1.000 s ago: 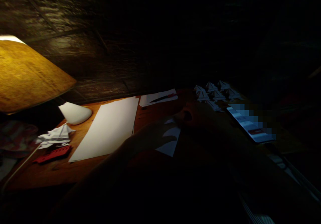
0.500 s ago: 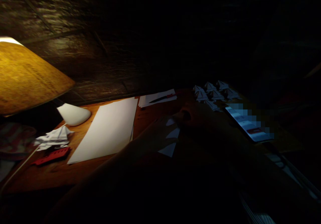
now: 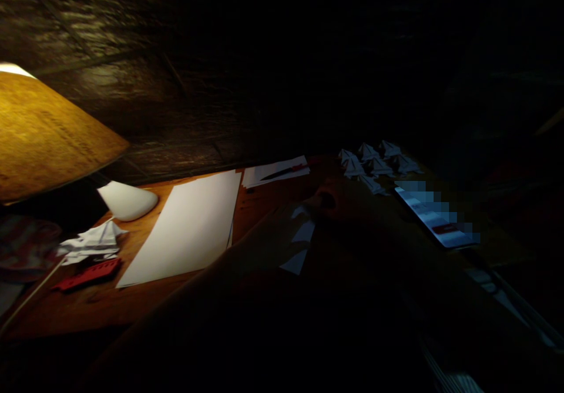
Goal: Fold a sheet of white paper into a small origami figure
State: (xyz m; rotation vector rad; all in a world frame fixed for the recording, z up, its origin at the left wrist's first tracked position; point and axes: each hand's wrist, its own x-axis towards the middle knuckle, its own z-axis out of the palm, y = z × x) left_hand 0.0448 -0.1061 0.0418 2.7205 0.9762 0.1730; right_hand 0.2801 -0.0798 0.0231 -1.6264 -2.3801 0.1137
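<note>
Deep shadow covers both hands in the middle of the view. Pale patches of a piece of paper point(image 3: 296, 262) show between and below the fingers of my left hand point(image 3: 273, 228), which is closed on it. My right hand point(image 3: 341, 199) meets it from the other side, fingers curled at the paper's upper edge. How the paper is folded is hidden by the dark. Left of my left hand lie large white sheets point(image 3: 189, 228). Several folded paper shapes point(image 3: 374, 164) stand just beyond my right hand.
A lit lamp with a yellow shade point(image 3: 53, 140) and white base point(image 3: 130, 200) stands left. Near it are a crumpled-looking folded paper point(image 3: 94, 240) and a red object point(image 3: 90, 274). A knife point(image 3: 282, 174) rests on smaller sheets point(image 3: 255, 177). A lit phone point(image 3: 434, 217) lies right.
The view has shifted very slightly. Both hands stay together at the paper, with only a tiny shift of the fingers visible.
</note>
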